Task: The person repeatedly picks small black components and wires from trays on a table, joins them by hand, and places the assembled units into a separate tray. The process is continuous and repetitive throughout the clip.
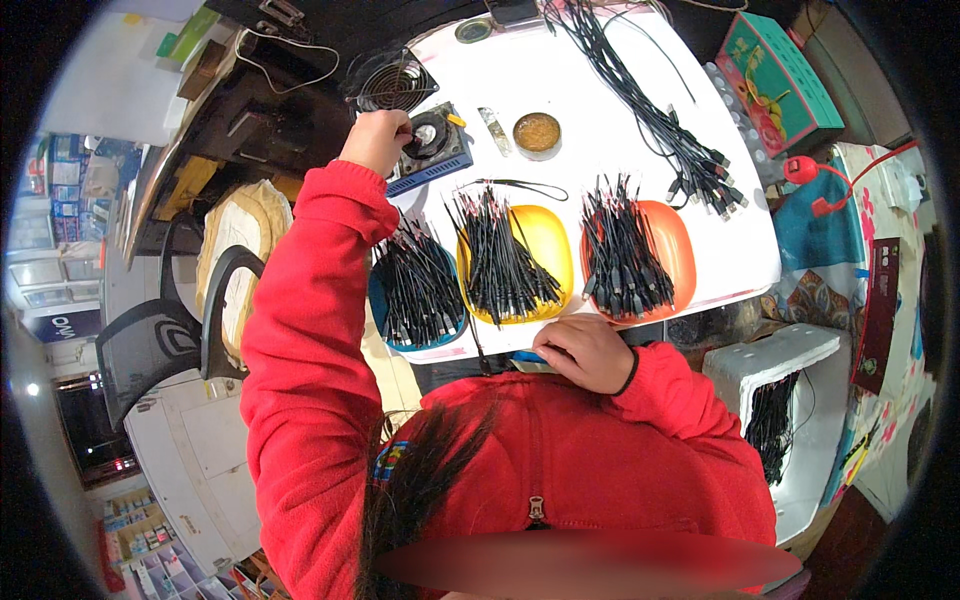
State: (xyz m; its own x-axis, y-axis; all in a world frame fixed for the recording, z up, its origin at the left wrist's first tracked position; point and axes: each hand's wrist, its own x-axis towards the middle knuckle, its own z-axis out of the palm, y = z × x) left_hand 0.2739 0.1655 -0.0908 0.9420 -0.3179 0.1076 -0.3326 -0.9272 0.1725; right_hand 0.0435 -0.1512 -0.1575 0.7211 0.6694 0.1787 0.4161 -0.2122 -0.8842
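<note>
My left hand (377, 143) is at the left edge of a small boxy device (440, 148) with a round black part on top and a blue front. Its fingers are curled in; what they hold, if anything, is hidden. By the table's front edge, below the orange dish (678, 250), my right hand (588, 353) is closed with its fingers bent, and its contents cannot be made out. Short black cables (505, 260) with bare thin ends fill the yellow dish (556, 230). Similar cables lie in the orange dish and in a teal dish (380, 300) at the left.
A round fan (395, 86) stands behind the device. Beside it are a metal strip (494, 132) and a round tin (538, 133) of amber stuff. Long black cables (640, 90) with plugs spread over the white table (735, 240). A foam box (770, 350) stands right, a chair (150, 345) left.
</note>
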